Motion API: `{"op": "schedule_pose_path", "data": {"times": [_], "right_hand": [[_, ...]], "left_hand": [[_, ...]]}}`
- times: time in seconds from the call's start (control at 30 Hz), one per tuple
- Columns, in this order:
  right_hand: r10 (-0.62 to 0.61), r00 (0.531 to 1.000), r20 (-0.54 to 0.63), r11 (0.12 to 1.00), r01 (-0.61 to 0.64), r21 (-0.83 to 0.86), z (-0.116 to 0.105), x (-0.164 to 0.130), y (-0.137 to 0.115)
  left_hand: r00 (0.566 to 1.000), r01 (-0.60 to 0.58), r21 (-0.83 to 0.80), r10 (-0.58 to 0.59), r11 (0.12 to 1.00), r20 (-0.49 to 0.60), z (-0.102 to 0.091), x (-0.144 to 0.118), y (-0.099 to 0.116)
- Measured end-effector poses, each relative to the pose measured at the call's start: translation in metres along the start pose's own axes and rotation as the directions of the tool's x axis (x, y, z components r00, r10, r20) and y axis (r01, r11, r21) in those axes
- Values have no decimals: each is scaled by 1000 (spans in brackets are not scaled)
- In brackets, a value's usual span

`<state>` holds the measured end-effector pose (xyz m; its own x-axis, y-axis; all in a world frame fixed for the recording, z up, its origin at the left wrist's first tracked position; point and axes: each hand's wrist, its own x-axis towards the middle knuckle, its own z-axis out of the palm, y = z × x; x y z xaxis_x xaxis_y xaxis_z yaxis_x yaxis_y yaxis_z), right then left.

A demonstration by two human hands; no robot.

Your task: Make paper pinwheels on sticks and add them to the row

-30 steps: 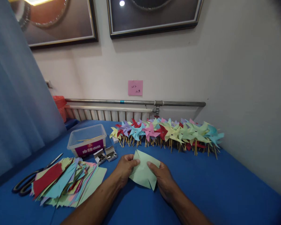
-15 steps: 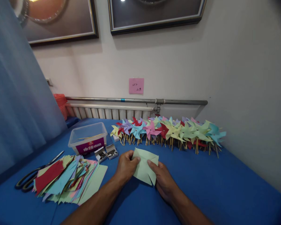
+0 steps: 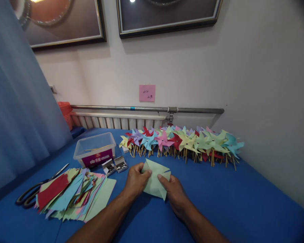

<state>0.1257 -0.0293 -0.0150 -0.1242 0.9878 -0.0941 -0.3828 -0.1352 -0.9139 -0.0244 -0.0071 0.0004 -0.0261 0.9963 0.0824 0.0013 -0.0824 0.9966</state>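
Between my two hands is a pale green paper square (image 3: 154,184) with slits cut in from its corners. My left hand (image 3: 136,177) pinches its left edge, thumb on top. My right hand (image 3: 173,192) grips the right side, its thumb pressed on the face near the middle and the fingers hidden behind. Left of my hands lies a pile of coloured cut paper (image 3: 73,192), with black-handled scissors (image 3: 38,189) beside it. Two small open boxes of metal pins (image 3: 115,166) stand just beyond my left hand.
A clear plastic tub (image 3: 95,150) with a few thin sticks stands behind the pin boxes. Many finished paper pinwheels (image 3: 179,140) on sticks line the back of the blue-covered table (image 3: 230,202). Behind are a radiator (image 3: 116,119) and a pipe (image 3: 200,110); a blue curtain (image 3: 25,91) hangs left.
My right thumb has shifted slightly left on the paper. The upper right slit has opened wider, while the lower right corner has folded or turned so its slit no longer shows clearly.
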Motion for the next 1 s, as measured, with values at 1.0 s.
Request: {"op": "schedule_pose_path", "data": {"times": [1.0], "right_hand": [[-11,986,-167,989,35,141,-5,4,-10]], "left_hand": [[985,-118,105,102,987,142,-4,-4,4]]}}
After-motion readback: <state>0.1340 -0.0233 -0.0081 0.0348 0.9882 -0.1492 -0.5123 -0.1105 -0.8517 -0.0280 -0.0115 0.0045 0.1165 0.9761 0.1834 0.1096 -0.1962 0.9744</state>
